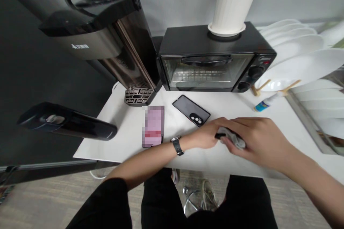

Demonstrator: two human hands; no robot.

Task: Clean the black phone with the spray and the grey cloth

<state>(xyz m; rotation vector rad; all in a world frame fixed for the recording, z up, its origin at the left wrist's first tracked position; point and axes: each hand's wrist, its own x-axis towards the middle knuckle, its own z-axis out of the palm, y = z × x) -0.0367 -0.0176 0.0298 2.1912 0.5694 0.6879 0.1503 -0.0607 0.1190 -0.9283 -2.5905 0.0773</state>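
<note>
1. Grey cloth (238,141), rumpled and bunched beside a small black object (220,136), sits between the hands above the white table (126,146), near and right of the case (188,106).
2. Its long axis runs left to right, right end nearer.
3. Right hand (259,141): thumb and fingers pinch the cloth. Left hand (208,135): fingertips hidden, grip unclear.
4. Dispenser (102,44) and oven (188,39) lettering is blurred.
</note>
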